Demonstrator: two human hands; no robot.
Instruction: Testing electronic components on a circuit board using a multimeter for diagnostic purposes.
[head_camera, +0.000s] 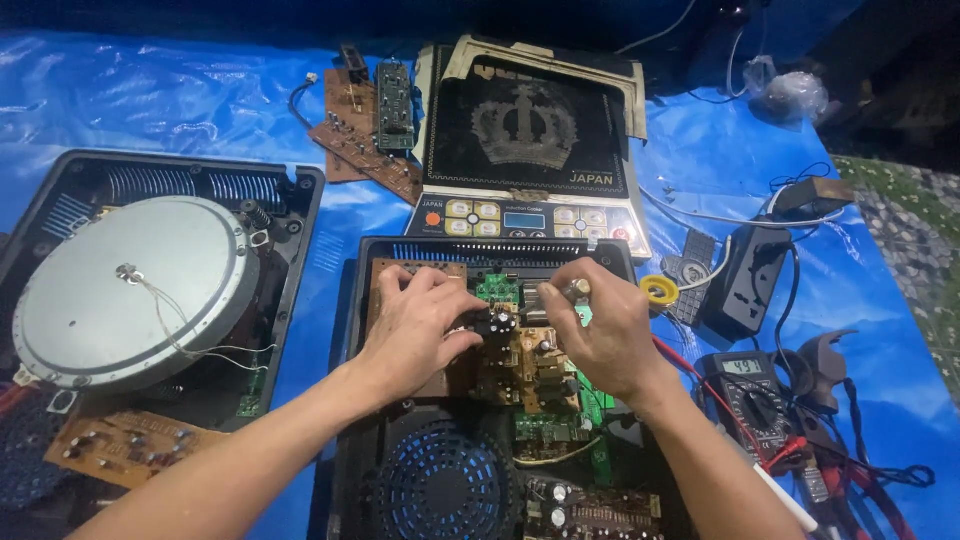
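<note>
Nearest, below both hands, a round fan grille (447, 487) fills the lower part of the open black cooker case (345, 300), whose walls close in tightly on either side. The left hand (415, 325) lies flat with its fingers loosely spread on the brown circuit board (520, 370), fingertips at a dark capacitor (500, 320). The right hand (600, 335) is curled, pinching a small metal part (577, 290) just above the board. Right of it lie a multimeter (752, 395) and red leads; left, a case with a coil disc (130, 290). Beyond the hands sits a glass cooktop panel (530, 130), with open blue tarp (180, 100) around.
</note>
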